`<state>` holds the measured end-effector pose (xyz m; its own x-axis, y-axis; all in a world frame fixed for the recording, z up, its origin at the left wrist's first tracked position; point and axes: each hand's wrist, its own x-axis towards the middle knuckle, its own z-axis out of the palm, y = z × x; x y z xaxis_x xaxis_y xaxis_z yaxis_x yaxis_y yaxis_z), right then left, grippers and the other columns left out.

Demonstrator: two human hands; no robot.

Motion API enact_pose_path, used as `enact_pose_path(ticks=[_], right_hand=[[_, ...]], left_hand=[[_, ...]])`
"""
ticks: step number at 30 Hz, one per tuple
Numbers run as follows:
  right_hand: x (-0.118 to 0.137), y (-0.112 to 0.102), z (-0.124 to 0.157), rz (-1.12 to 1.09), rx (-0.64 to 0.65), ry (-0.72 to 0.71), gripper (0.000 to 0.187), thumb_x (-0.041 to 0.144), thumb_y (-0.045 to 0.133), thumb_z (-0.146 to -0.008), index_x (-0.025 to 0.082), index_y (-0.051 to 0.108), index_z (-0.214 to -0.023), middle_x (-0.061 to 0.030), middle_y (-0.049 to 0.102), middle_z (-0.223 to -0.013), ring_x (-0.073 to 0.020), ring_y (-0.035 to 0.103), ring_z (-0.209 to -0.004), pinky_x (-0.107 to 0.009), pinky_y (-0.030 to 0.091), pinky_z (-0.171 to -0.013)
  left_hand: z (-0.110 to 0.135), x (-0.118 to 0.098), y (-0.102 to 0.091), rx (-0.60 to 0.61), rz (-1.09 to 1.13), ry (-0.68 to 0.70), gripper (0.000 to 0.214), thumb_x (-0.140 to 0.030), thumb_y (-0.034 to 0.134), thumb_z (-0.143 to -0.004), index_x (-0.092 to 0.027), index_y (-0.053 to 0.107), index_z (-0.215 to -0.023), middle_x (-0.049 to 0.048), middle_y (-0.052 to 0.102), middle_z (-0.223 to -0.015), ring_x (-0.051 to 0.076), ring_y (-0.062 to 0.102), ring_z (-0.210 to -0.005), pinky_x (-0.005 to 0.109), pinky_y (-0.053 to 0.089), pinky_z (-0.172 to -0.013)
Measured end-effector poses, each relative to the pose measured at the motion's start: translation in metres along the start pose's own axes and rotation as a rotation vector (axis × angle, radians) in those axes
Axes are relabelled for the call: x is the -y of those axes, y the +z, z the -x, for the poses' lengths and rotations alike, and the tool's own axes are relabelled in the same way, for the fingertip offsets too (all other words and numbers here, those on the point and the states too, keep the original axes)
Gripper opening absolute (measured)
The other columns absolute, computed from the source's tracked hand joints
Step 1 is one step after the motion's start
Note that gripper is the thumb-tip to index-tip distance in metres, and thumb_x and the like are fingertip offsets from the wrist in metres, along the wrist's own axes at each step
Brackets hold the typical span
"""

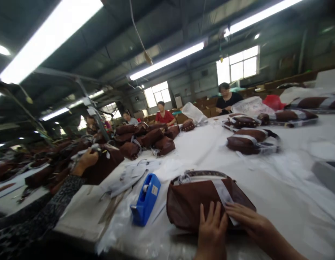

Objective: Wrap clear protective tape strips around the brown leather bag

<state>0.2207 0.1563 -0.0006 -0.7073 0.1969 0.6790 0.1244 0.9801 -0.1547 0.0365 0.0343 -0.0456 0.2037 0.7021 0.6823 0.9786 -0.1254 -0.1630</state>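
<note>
While the fingers lie flat and spread, gripping nothing, the left hand and right hand press the near edge of a brown bag on the white table; a blue tape dispenser stands just beside it.

Brown bag, white strip; blue tape dispenser; white table.

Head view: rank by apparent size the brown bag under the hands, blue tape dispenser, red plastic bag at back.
1. brown bag
2. blue tape dispenser
3. red plastic bag, far from the camera, so its true size is unsure.
</note>
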Motion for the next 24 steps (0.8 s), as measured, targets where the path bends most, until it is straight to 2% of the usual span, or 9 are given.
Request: enact_pose_path(ticks=[2,4,7,9,11,15,19,21,24], right_hand=[[-0.008,0.012,0.010,0.057,-0.039,-0.050,0.065,0.007,0.047,-0.084,0.038,0.054,-0.141,0.0000,0.064,-0.129,-0.0243,0.066,-0.111,-0.037,0.064,-0.088],[-0.006,0.015,0.012,0.080,-0.040,-0.058,0.065,0.006,0.047,-0.086,0.037,0.050,-0.144,0.0000,0.063,-0.131,-0.0237,0.064,-0.115,-0.038,0.062,-0.092],[0.012,0.008,0.004,0.083,-0.008,-0.063,0.060,0.003,0.043,-0.089,0.030,0.052,-0.142,-0.0027,0.062,-0.133,-0.0214,0.061,-0.120,-0.039,0.056,-0.102],[0.024,0.005,-0.003,0.091,0.003,-0.071,0.055,0.002,0.040,-0.091,0.025,0.055,-0.139,-0.0059,0.064,-0.131,-0.0206,0.060,-0.121,-0.042,0.052,-0.105],[0.032,0.003,-0.007,0.115,0.035,-0.068,0.051,0.002,0.038,-0.094,0.021,0.056,-0.138,-0.0093,0.064,-0.131,-0.0214,0.058,-0.124,-0.045,0.050,-0.107],[0.047,-0.009,0.005,0.138,0.110,-0.041,0.043,0.007,0.042,-0.098,0.017,0.055,-0.138,-0.0132,0.059,-0.136,-0.0240,0.051,-0.131,-0.049,0.046,-0.110],[0.072,-0.036,0.041,0.080,0.206,-0.009,0.035,0.016,0.053,-0.099,0.020,0.058,-0.134,-0.0088,0.067,-0.127,-0.0209,0.057,-0.125,-0.045,0.043,-0.113],[0.087,-0.049,0.061,0.066,0.326,0.055,0.045,0.020,0.057,-0.098,0.020,0.050,-0.142,-0.0094,0.062,-0.134,-0.0212,0.053,-0.130,-0.045,0.040,-0.116],[0.103,-0.059,0.079,0.063,0.518,0.146,0.070,0.017,0.062,-0.092,0.021,0.031,-0.154,-0.0106,0.040,-0.154,-0.0259,0.032,-0.144,-0.050,0.031,-0.120]], left_hand=[[0.002,0.000,0.013,-0.052,-0.007,0.010,0.046,-0.027,0.045,-0.094,-0.022,0.053,-0.139,0.0028,0.027,-0.161,0.023,0.031,-0.147,0.049,0.030,-0.122],[0.002,0.000,0.013,-0.033,0.057,-0.036,0.042,-0.023,0.041,-0.094,-0.022,0.058,-0.133,-0.0008,0.032,-0.159,0.019,0.033,-0.146,0.047,0.031,-0.122],[-0.001,0.001,-0.007,0.077,0.215,-0.133,0.054,-0.013,0.038,-0.091,-0.019,0.045,-0.144,0.0018,0.037,-0.157,0.018,0.035,-0.145,0.051,0.032,-0.120],[-0.005,0.003,-0.020,0.144,0.282,-0.132,0.066,-0.007,0.038,-0.088,-0.019,0.030,-0.153,0.0045,0.036,-0.157,0.020,0.033,-0.146,0.056,0.031,-0.119],[-0.008,0.006,-0.025,0.179,0.300,-0.115,0.070,-0.006,0.038,-0.089,-0.025,0.023,-0.155,0.0032,0.035,-0.157,0.022,0.030,-0.148,0.059,0.029,-0.119],[-0.010,0.006,-0.028,0.220,0.290,-0.083,0.065,-0.011,0.040,-0.094,-0.031,0.024,-0.154,0.0015,0.040,-0.155,0.024,0.027,-0.149,0.062,0.025,-0.119],[-0.010,0.006,-0.031,0.245,0.293,-0.076,0.064,-0.008,0.039,-0.093,-0.031,0.030,-0.152,0.0018,0.040,-0.155,0.025,0.028,-0.148,0.063,0.024,-0.119],[-0.011,0.006,-0.032,0.258,0.292,-0.076,0.065,-0.007,0.038,-0.093,-0.032,0.031,-0.152,0.0003,0.039,-0.156,0.025,0.027,-0.149,0.063,0.023,-0.119],[-0.011,0.007,-0.032,0.275,0.294,-0.078,0.064,-0.008,0.037,-0.094,-0.033,0.030,-0.153,-0.0017,0.036,-0.157,0.024,0.025,-0.150,0.061,0.021,-0.121]])
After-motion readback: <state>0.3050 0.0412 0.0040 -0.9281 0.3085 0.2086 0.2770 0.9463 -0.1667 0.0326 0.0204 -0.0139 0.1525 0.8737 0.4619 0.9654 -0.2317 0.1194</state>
